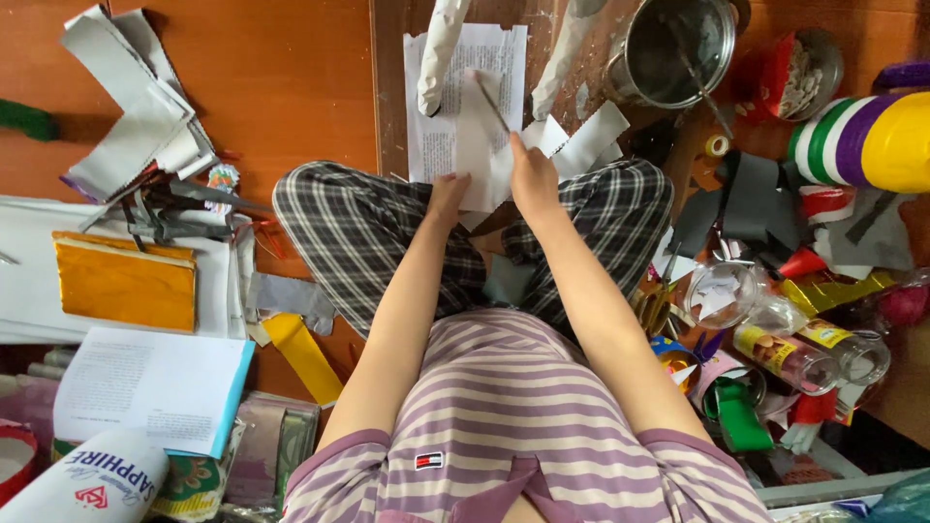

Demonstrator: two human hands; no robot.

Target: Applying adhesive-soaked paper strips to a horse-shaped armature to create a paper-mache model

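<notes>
- Paper is being worked on: a small white paper piece (481,160) is being held over the lap, just above a printed sheet (431,107) that is lying on the floor, likely placed there to catch drips.
- Left hand (448,192) is being closed on the lower edge of the piece, pinching it so that it is kept flat and steady.
- Right hand (533,179) is being closed around a thin brush (492,102), whose tip is being laid across the piece, apparently for spreading something on it.
- Metal pot (678,48) with a stick in it is being kept near the right hand, probably so it can be reached easily.
- Two white paper-wrapped rolls (441,53) are being left lying at the top of the printed sheet, perhaps to dry.
- Scraps of grey card (136,116), a yellow block (124,281) and a striped roll (862,140) are being kept well apart at the sides.
</notes>
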